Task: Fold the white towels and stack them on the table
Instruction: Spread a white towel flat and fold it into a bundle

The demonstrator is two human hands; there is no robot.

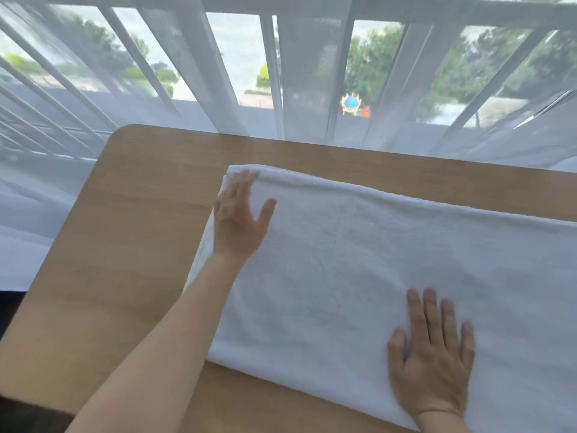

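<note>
Presently my left hand [239, 221] and right hand [432, 357] lie flat, fingers straight, gripping nothing, pressing the folded white terry towel [359, 260] smooth on the light wooden table [125, 220].

towel [374, 260]: right end cut off | left hand [239, 220] fingertips: blurred, perhaps moving

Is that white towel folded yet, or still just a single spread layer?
Folded at least once: the white towel shows a rounded doubled far edge and layered left end. Both hands lie flat on it.
</note>
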